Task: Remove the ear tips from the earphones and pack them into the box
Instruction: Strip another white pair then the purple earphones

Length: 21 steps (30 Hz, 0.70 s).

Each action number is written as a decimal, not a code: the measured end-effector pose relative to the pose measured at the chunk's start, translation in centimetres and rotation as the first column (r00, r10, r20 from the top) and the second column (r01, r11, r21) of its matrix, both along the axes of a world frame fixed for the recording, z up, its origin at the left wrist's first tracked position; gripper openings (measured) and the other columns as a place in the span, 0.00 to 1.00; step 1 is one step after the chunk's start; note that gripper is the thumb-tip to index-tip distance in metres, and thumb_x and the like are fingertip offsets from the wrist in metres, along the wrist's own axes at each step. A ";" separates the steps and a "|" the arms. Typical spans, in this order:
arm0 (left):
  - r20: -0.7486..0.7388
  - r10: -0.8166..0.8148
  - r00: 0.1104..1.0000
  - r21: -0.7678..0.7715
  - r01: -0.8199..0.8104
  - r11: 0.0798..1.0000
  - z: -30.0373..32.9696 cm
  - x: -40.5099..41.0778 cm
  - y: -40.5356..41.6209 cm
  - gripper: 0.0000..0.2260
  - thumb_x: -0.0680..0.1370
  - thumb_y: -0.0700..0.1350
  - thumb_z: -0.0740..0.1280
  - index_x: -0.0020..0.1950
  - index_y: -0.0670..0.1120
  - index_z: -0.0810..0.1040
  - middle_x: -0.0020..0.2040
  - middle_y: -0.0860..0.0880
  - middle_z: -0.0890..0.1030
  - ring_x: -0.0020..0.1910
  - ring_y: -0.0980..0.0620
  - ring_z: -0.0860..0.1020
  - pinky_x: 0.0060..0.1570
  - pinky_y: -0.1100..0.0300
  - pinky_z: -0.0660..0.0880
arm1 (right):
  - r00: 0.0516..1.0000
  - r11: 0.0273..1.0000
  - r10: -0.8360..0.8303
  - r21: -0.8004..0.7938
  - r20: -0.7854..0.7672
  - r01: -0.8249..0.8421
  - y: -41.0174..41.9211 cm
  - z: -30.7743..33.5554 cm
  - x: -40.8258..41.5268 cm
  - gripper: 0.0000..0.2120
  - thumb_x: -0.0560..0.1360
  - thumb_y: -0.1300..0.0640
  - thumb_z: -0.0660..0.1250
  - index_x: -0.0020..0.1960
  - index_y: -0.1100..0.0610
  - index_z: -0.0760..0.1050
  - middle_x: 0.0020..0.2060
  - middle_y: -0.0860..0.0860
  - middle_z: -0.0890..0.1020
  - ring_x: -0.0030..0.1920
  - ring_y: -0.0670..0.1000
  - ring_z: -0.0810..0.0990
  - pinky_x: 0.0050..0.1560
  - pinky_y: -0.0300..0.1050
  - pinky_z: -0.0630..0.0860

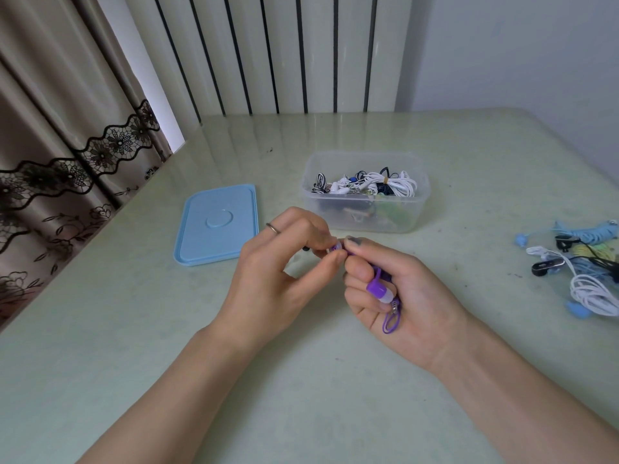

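Head view: left hand (284, 262) pinches the purple earbud tip (336, 246); right hand (395, 289), fingers curled, grips the purple earphones (378, 289) just before the clear box (365, 192).

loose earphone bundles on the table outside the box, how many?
At least 3, all in a tangled pile at the right edge: a light blue set, a white set and a black set. More may be buried or cropped.
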State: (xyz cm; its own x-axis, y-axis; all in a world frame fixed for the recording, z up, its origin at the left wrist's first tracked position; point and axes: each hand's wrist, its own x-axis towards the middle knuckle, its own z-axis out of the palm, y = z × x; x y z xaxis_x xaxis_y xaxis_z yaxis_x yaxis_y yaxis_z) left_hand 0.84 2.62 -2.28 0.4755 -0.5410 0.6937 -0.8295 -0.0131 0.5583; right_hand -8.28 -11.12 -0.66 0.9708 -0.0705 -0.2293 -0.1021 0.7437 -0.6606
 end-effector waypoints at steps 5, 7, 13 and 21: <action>-0.013 -0.018 1.000 0.015 0.018 1.000 0.3 0.1 0.2 0.09 0.77 0.38 0.73 0.42 0.35 0.76 0.44 0.45 0.78 0.43 0.51 0.77 0.47 0.67 0.71 | 0.999 0.999 0.031 0.019 -0.019 -0.030 -0.1 0.1 -0.1 0.06 0.73 0.59 0.65 0.40 0.58 0.69 0.23 0.48 0.66 0.22 0.46 0.52 0.20 0.34 0.53; -0.018 -0.019 1.000 0.004 0.019 1.000 0.4 0.1 0.2 0.10 0.78 0.39 0.73 0.41 0.35 0.76 0.44 0.46 0.77 0.43 0.51 0.76 0.47 0.67 0.71 | 0.998 0.997 0.052 0.052 -0.023 -0.051 -0.1 0.3 -0.2 0.05 0.72 0.59 0.66 0.40 0.59 0.71 0.22 0.48 0.65 0.22 0.46 0.51 0.20 0.34 0.51; 0.056 -0.017 0.998 -0.058 0.020 0.998 0.4 -0.5 -0.4 0.09 0.78 0.36 0.71 0.40 0.35 0.75 0.44 0.43 0.76 0.45 0.51 0.76 0.48 0.65 0.71 | 0.994 0.965 0.112 0.236 0.019 -0.113 -0.5 0.3 -0.3 0.06 0.72 0.61 0.67 0.43 0.58 0.70 0.20 0.48 0.66 0.18 0.46 0.59 0.18 0.34 0.55; 0.178 0.026 0.984 -0.051 -0.017 0.999 0.6 -0.6 -0.4 0.06 0.78 0.35 0.70 0.42 0.34 0.78 0.45 0.42 0.77 0.44 0.49 0.76 0.46 0.63 0.73 | 0.978 0.912 0.187 0.354 0.089 -0.207 -0.9 0.0 -0.3 0.06 0.71 0.65 0.71 0.42 0.62 0.74 0.21 0.50 0.69 0.21 0.45 0.57 0.17 0.34 0.58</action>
